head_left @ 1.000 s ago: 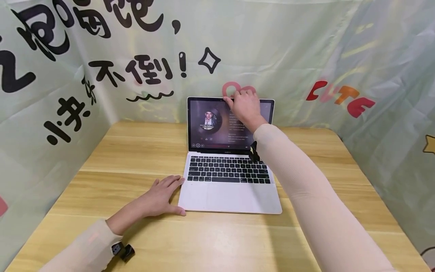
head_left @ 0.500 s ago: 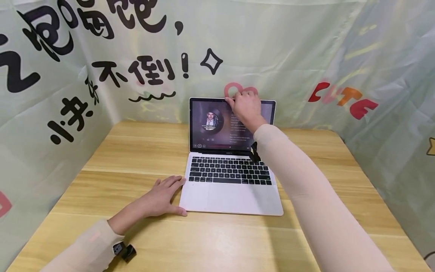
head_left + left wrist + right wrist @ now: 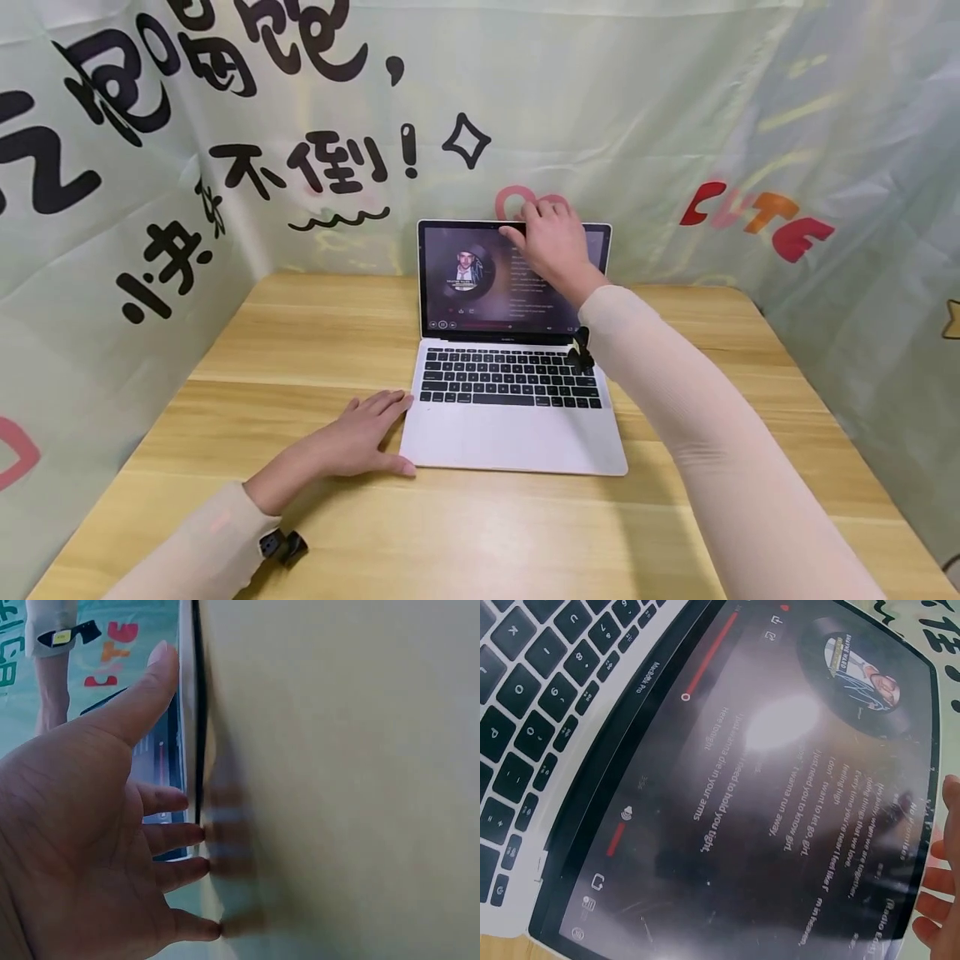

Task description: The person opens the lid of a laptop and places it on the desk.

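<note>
An opened silver laptop stands on the wooden table, its lit screen showing a music player with lyrics. At the top edge of the lid is my right hand, thumb spread from loosely bent fingers and overlapping the screen in the head view. In the right wrist view, its fingertips appear just beyond the lid's rim. My left hand lies beside the base's left side, fingers extended, with forefinger and thumb right at the laptop's edge. The left wrist view shows the fingertips down on the table.
A wooden table extends around the laptop. Close behind it hangs a pale green cloth backdrop with printed black characters and coloured letters, which also closes in both sides. Small black cameras are strapped at the sleeve cuffs.
My right hand and forearm have shifted slightly right, and its fingers have loosened at the lid. The lid's angle looks the same. The left hand stays by the laptop; the head view moved slightly.
</note>
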### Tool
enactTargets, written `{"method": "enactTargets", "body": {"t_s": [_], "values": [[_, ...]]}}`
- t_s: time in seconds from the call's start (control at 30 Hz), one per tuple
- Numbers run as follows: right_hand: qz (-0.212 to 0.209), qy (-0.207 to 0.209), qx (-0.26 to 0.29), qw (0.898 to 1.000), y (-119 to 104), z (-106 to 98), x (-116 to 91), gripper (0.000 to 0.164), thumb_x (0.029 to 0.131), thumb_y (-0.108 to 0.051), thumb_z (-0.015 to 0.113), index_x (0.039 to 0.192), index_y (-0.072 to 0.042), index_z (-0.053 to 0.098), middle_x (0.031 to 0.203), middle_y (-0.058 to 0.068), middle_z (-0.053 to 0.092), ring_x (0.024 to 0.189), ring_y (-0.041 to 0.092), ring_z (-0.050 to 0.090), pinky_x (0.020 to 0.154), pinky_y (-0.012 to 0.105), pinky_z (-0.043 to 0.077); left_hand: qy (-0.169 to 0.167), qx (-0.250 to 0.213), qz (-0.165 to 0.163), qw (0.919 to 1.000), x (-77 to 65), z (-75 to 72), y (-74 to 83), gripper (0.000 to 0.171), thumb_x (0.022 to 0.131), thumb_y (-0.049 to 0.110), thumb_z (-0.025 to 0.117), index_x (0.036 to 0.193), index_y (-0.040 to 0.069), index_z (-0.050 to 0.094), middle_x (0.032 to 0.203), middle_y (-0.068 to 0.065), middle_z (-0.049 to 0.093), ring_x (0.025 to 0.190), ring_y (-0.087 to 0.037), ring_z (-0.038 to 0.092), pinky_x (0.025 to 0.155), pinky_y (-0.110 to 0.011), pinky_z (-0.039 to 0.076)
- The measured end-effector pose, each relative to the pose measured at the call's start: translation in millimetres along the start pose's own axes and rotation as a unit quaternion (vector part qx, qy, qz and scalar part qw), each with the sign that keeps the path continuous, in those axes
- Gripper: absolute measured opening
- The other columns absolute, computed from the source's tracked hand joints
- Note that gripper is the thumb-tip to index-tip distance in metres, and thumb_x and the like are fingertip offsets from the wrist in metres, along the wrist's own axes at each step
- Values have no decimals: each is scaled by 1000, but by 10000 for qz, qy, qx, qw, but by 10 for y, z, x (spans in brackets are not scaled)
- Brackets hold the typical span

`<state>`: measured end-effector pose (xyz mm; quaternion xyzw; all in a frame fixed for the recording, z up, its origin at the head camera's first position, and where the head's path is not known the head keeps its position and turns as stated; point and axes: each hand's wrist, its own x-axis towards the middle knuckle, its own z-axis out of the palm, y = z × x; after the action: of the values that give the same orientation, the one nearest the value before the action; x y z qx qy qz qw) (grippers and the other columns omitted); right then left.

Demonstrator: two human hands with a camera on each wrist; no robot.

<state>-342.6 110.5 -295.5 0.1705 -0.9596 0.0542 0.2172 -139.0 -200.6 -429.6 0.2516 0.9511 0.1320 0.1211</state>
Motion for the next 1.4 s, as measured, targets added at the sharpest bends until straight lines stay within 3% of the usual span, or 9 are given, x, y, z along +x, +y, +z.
{"method": "enactTargets", "body": {"t_s": [0.2,0.37,0.7,0.93,1.13,1.4], "values": [[-161,-141,137,9997,58,-67,-68,59,99,-53,47,133,-4,50,134,19,51,128,37,43,109,48,33,-110,-78,151,9998,21,-97,-44,101,82,72,57,153,5,31,154,-20,32,141,-39,29,110,-64,21],[-322,-265,201,9989,105,-134,-138,61,100,-53,47,136,-4,48,136,21,47,128,40,41,109,50,31,-137,-130,233,9996,56,-196,-66,95,85,68,56,151,2,35,151,-23,35,138,-42,33,112,-57,25],[-543,-150,313,9979,172,-200,-405,56,98,-50,53,131,-6,52,125,18,51,121,40,45,105,53,34,398,-249,220,9987,152,-339,-128,91,87,65,58,151,3,34,151,-23,35,138,-41,33,113,-54,25],[-569,-144,466,9972,216,-224,-576,57,97,-49,55,134,-5,52,131,19,49,126,40,42,108,53,30,843,-382,105,9957,217,-438,-132,86,89,56,64,154,11,30,150,-23,36,137,-42,34,112,-56,27],[-760,-88,467,9960,273,-226,-712,57,97,-48,56,133,-4,53,130,19,51,124,40,43,105,55,33,998,-373,69,9943,278,-432,-160,86,89,60,60,155,14,29,152,-21,35,138,-40,33,112,-55,27],[-935,-69,496,9944,364,-184,-902,56,97,-46,58,132,-3,53,129,19,51,121,41,44,107,54,31,1288,-198,212,9912,359,-414,-250,87,90,61,58,154,10,30,152,-24,33,138,-43,32,111,-57,26]]}}
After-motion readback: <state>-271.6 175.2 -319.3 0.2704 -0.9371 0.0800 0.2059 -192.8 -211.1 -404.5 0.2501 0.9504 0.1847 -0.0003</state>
